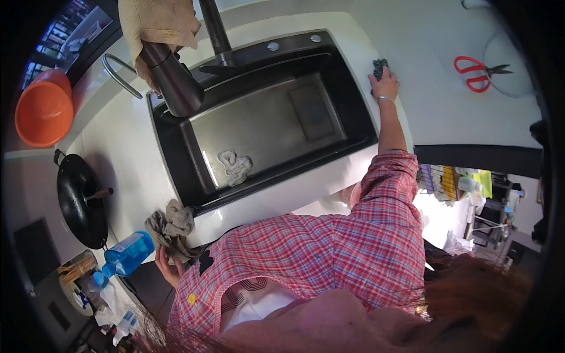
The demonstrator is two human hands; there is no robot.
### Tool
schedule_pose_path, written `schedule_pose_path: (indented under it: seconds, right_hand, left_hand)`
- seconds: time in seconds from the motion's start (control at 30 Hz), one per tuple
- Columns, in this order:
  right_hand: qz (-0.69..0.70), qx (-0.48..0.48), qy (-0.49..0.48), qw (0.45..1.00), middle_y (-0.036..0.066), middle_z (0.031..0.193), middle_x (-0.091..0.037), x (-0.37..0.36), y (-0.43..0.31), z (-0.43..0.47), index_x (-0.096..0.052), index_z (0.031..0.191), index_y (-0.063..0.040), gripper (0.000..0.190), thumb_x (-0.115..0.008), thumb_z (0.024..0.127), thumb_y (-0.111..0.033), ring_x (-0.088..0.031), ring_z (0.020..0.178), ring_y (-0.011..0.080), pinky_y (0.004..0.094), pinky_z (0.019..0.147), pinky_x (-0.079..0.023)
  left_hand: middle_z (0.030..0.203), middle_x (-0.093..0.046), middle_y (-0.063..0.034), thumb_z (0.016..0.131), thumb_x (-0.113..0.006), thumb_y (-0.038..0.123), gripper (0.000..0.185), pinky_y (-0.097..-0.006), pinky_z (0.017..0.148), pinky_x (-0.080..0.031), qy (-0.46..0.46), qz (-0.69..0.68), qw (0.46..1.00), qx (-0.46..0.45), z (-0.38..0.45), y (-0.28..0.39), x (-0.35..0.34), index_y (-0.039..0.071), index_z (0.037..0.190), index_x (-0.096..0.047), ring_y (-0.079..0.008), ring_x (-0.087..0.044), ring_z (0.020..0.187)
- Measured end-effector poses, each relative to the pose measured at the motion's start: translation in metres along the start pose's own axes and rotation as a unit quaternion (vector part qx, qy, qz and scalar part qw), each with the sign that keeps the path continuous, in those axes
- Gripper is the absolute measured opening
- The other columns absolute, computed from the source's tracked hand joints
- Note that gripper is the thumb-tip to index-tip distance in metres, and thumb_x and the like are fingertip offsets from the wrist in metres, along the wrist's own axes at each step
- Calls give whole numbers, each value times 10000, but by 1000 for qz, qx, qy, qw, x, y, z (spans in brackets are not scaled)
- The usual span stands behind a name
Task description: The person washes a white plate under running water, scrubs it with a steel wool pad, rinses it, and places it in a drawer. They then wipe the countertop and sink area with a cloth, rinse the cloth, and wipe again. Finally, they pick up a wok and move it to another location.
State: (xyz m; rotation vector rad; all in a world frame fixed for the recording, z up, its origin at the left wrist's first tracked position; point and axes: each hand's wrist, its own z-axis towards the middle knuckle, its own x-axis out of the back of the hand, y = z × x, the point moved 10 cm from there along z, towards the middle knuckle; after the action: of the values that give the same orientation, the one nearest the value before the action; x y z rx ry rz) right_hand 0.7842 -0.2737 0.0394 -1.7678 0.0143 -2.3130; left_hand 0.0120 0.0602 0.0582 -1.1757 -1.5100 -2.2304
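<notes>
With my right arm stretched out, my right hand point(386, 85) presses a dark grey scrubbing pad point(380, 67) against the white counter point(359, 42), just right of the sink. The black sink point(260, 110) is directly before me, and a crumpled pale rag point(237, 167) lies on its wet floor. My left hand point(169, 267) is low beside my body, partly hidden by my checked sleeve. Its fingers are close under a grey-brown cloth point(172, 223) draped over the counter's front left corner; whether they touch it is unclear.
A cloth-draped dark cylinder point(176, 84) and a dark faucet point(216, 35) rise over the sink. Left are an orange bowl point(44, 114), a black wok lid point(81, 200) and a blue liquid bottle point(129, 253). Red-handled scissors point(479, 73) lie on the right counter.
</notes>
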Motion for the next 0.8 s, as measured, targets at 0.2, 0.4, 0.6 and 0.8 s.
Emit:
schedule_pose_path:
  seconds: [0.2, 0.4, 0.6, 0.8]
  right_hand:
    - [77, 241, 165, 953, 169, 1184, -512, 38, -90, -50, -536, 1164, -72, 454, -649, 763, -251, -427, 1109, 377, 453, 960, -347]
    - [135, 256, -115, 950, 169, 1109, -545, -55, -143, -100, -550, 1131, -65, 406, -631, 766, -224, -485, 1045, 365, 424, 894, -416]
    - [121, 333, -347, 868, 191, 1033, -606, -125, -245, -196, -556, 1139, -52, 415, -588, 786, -268, -577, 943, 357, 422, 831, -467]
    - [354, 467, -496, 641, 161, 996, -634, -9, -378, -357, -522, 1204, -94, 434, -632, 807, -231, -626, 866, 299, 366, 755, -504]
  left_hand:
    - [1327, -360, -215, 727, -691, 145, 660, -459, 974, -314, 23, 240, 970, -36, 22, 29, -18, 114, 1325, -413, -401, -362, 1203]
    - [1337, -367, -222, 678, -705, 204, 799, -496, 951, -313, -3, 323, 945, 41, 36, 5, -25, 166, 1382, -328, -399, -370, 1203]
    - [1072, -519, -145, 641, -614, 28, 643, -449, 883, -373, 1, 318, 948, -1, 53, 11, -16, 158, 1257, -484, -336, -473, 1019]
    - [965, -537, -129, 674, -565, -12, 463, -370, 846, -408, 85, 81, 993, 18, 62, 61, 14, 69, 1130, -569, -299, -496, 901]
